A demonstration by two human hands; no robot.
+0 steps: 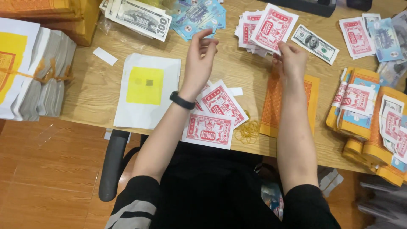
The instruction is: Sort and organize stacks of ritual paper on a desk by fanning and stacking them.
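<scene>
Now the right hand is pinching a red-and-white paper note at one o'clock on the wooden desk; the left hand is hovering empty, fingers loosely curled. Gripping the note's corner lightly is probably best.

Bright, soft light all over.
The desk looks warm and evenly lit, shadows are faint, the moving left hand is a little blurry, and the edges bend slightly.
</scene>
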